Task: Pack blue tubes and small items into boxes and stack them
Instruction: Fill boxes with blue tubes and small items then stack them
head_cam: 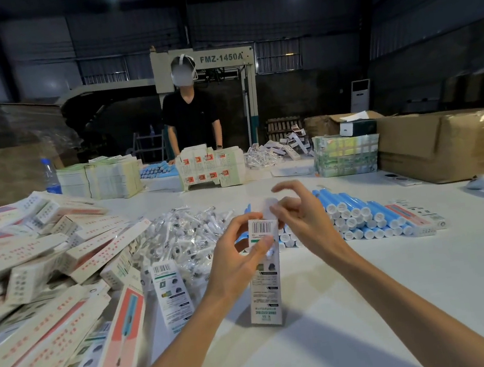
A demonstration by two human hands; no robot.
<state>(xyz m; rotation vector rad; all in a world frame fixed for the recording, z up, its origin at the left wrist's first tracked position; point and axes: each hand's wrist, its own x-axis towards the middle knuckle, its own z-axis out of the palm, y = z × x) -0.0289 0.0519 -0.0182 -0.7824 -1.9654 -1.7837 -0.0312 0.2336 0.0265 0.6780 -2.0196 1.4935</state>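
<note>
Left hand (238, 255) grips the upper part of a tall white box (264, 286), thumb across its front just under the barcode, while the box stands upright on the white surface (406, 300) in the head view. Right hand (301, 215), fingers curled, pinches the blurred white top flap (269, 207) at the box's open upper end. Just behind both hands lies a stack of blue tubes (360, 216) with white caps facing the camera, and to its left, touching it, a heap of small items (188, 234) in clear wrappers. One printed box (410, 218) lies flat against the right side of the tubes. Another box (172, 292) lies beside the left wrist, at the edge of a loose, tumbled heap of boxes (45, 273) that fills the left side of the surface. Across the surface a second person (191, 116) in a black shirt stands behind a stack of flat, unfolded cartons (210, 169), with more blue tubes (158, 168) and a clear water bottle (50, 176) to the left of it. Large brown cardboard cartons (446, 142) sit at the far right. Behind the person rises a pale machine (220, 58) lettered FMZ-1450A.
</note>
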